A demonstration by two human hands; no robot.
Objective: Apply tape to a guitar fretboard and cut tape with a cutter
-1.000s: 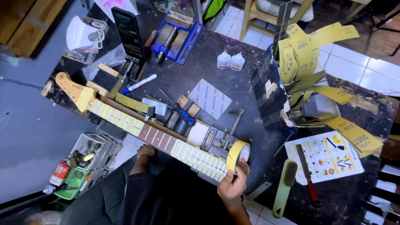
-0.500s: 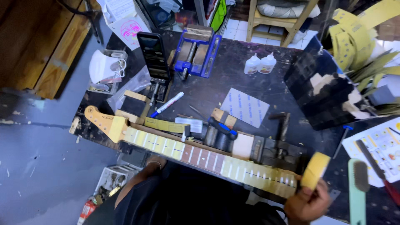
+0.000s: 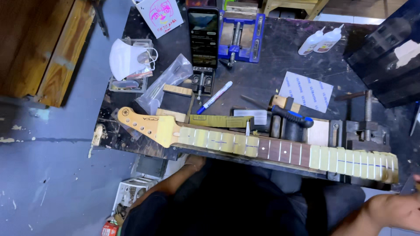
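My right hand (image 3: 400, 209) sits at the lower right corner, just below the taped end of the guitar neck (image 3: 258, 146); only the wrist and back of it show, the fingers run off the edge, so I cannot tell whether it is open or closed on anything. My left forearm (image 3: 175, 183) reaches up under the neck near its headstock end, and the hand itself is hidden beneath the bench edge, so its grip is unknown too. The neck lies across the front of the dark workbench (image 3: 280, 61), headstock to the left, heel held in a metal vise (image 3: 363, 131), with pale masking tape covering frets at both ends and bare dark fretboard between. Behind it, a clear plastic box (image 3: 129, 81) holds small items I cannot make out, with a white face mask (image 3: 127, 57) lying on top. A clear bag (image 3: 164, 85) beside it holds long thin pieces. Two small white glue bottles (image 3: 321, 40) stand together at the back right. A phone (image 3: 203, 37) stands propped beside a blue vise (image 3: 243, 32).
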